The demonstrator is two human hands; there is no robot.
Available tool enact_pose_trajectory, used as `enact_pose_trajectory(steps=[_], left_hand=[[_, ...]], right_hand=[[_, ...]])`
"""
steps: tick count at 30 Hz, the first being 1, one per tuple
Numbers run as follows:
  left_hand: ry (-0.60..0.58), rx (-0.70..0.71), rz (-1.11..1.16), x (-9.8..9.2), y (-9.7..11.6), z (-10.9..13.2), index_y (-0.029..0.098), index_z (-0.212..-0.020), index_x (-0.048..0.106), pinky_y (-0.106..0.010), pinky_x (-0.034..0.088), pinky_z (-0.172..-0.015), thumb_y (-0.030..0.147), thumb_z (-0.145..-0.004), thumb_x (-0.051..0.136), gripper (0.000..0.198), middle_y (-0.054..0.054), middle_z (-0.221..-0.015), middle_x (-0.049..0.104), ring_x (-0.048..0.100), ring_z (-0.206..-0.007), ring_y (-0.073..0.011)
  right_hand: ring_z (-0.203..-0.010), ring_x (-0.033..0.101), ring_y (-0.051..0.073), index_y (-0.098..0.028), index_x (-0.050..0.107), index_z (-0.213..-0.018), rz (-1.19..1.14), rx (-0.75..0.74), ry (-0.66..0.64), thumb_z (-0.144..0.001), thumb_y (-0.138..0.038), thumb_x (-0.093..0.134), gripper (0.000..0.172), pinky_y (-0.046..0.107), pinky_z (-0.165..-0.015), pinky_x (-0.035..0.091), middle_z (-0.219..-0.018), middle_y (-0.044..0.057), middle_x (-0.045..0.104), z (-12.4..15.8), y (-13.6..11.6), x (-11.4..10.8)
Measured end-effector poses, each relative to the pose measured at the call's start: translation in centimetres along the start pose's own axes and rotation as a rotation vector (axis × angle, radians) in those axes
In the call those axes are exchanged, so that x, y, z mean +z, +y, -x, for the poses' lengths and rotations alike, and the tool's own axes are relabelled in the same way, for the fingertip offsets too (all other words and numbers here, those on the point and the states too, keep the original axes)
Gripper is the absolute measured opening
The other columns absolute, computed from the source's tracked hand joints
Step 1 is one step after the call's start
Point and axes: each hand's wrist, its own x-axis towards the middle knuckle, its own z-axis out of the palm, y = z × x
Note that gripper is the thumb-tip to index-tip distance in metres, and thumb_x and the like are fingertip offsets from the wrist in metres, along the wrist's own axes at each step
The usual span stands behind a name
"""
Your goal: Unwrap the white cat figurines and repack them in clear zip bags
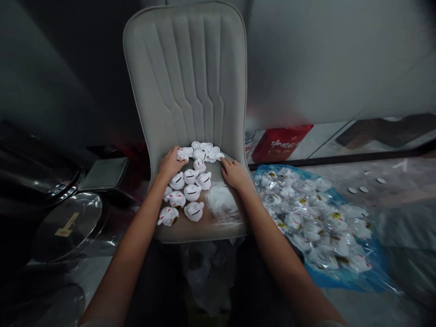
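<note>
My left hand (pixel 169 164) is closed around a white lucky cat coin bank (pixel 182 155) at the back left of the chair seat. My right hand (pixel 234 173) rests at the seat's right side, fingers apart, fingertips at the edge of a pile of white round discs (pixel 211 152). Between the hands and nearer to me lie several more lucky cat coin banks (pixel 192 192), some showing a dark coin slot, others a painted face. A clear plastic bag (pixel 223 204) lies flat on the seat below my right hand.
The beige chair (pixel 187 59) has a tall backrest. On the floor at right, a blue bag (pixel 264 169) holds many plastic-wrapped cats. Loose white discs (pixel 363 189) lie beyond it. A red bag (pixel 281 143) leans by the wall; metal containers (pixel 70 227) stand at left.
</note>
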Motion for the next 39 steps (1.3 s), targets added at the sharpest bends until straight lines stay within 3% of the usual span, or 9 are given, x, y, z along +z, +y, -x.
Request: enact_pose_trajectory(steps=[6, 13, 17, 20, 23, 28, 31, 34, 39], left_hand=[[-0.253, -0.138, -0.324, -0.4, 0.6, 0.3, 0.022, -0.127, 0.054, -0.037, 0.046, -0.092, 0.039, -0.08, 0.071, 0.053, -0.013, -0.121, 0.068, 0.063, -0.111, -0.0302], [-0.33, -0.114, -0.205, -1.1, 0.2, -0.2, 0.017, -0.125, 0.059, -0.034, 0.049, -0.09, 0.039, -0.085, 0.063, 0.046, -0.014, -0.123, 0.067, 0.065, -0.107, -0.0274], [-0.221, 0.026, -0.238, -0.9, 0.6, -0.7, 0.015, -0.121, 0.063, -0.039, 0.045, -0.1, 0.033, -0.09, 0.055, 0.036, -0.015, -0.123, 0.065, 0.061, -0.115, -0.0291], [-0.213, 0.182, -0.259, -0.1, 1.9, -2.1, 0.015, -0.12, 0.064, -0.04, 0.044, -0.102, 0.027, -0.091, 0.052, 0.035, -0.016, -0.124, 0.064, 0.06, -0.116, -0.0287], [-0.309, 0.296, -0.347, 1.4, 3.9, -4.7, 0.017, -0.124, 0.063, -0.038, 0.041, -0.107, 0.021, -0.089, 0.052, 0.038, -0.014, -0.128, 0.062, 0.058, -0.12, -0.0269], [-0.5, 0.165, -0.576, 4.0, 7.0, -7.2, 0.02, -0.131, 0.059, -0.036, 0.04, -0.108, 0.024, -0.079, 0.069, 0.054, -0.014, -0.143, 0.055, 0.049, -0.132, -0.0299], [-0.496, 0.126, -0.642, 5.1, 7.8, -6.8, 0.019, -0.127, 0.062, -0.04, 0.045, -0.102, 0.022, -0.077, 0.07, 0.051, -0.017, -0.14, 0.057, 0.053, -0.128, -0.0325], [-0.454, 0.121, -0.696, 5.4, 8.3, -6.0, 0.015, -0.123, 0.065, -0.045, 0.046, -0.1, 0.02, -0.079, 0.069, 0.045, -0.022, -0.139, 0.055, 0.051, -0.13, -0.0373], [-0.386, 0.181, -0.707, 4.0, 9.5, -5.6, 0.013, -0.117, 0.068, -0.046, 0.044, -0.102, 0.02, -0.079, 0.071, 0.039, -0.022, -0.13, 0.061, 0.055, -0.124, -0.0367]], right_hand=[[-0.124, 0.05, 0.029, -0.016, 0.038, -0.153, 0.067, 0.056, -0.044, -0.099, -0.026, 0.038, 0.055, 0.039, -0.098, 0.046, -0.148, 0.012, 0.051, 0.1, -0.8, -0.5], [-0.127, 0.045, 0.031, -0.019, 0.048, -0.146, 0.098, 0.055, -0.046, -0.099, -0.023, 0.034, 0.049, 0.041, -0.088, 0.05, -0.161, 0.005, 0.035, 0.2, -1.8, -0.4], [-0.126, 0.045, 0.03, -0.016, 0.05, -0.143, 0.065, 0.047, -0.043, -0.097, -0.02, 0.037, 0.048, 0.04, -0.088, 0.049, -0.159, 0.008, 0.038, 0.1, -1.8, -0.5], [-0.123, 0.046, 0.029, -0.013, 0.053, -0.139, 0.056, 0.024, -0.023, -0.097, -0.019, 0.039, 0.044, 0.038, -0.092, 0.046, -0.155, 0.011, 0.043, -0.1, -1.2, -0.5], [-0.12, 0.048, 0.027, -0.011, 0.06, -0.129, 0.038, -0.003, -0.016, -0.097, -0.02, 0.042, 0.037, 0.036, -0.099, 0.042, -0.143, 0.013, 0.054, -0.4, -0.3, -0.5], [-0.112, 0.054, 0.024, -0.01, 0.063, -0.123, -0.013, 0.026, -0.02, -0.098, -0.018, 0.041, 0.034, 0.033, -0.099, 0.04, -0.123, 0.015, 0.063, -0.7, -0.1, -0.6], [-0.112, 0.056, 0.023, -0.014, 0.056, -0.135, -0.011, 0.069, -0.002, -0.1, -0.021, 0.039, 0.039, 0.031, -0.093, 0.042, -0.126, 0.015, 0.061, -0.7, -0.8, -0.5], [-0.112, 0.058, 0.022, -0.017, 0.061, -0.129, -0.003, 0.087, -0.027, -0.103, -0.024, 0.035, 0.038, 0.03, -0.089, 0.043, -0.127, 0.014, 0.059, -0.9, -1.2, -0.5], [-0.108, 0.061, 0.02, -0.011, 0.068, -0.117, -0.043, 0.134, -0.053, -0.103, -0.024, 0.034, 0.039, 0.027, -0.091, 0.042, -0.122, 0.017, 0.062, -1.2, -1.0, -0.7]])
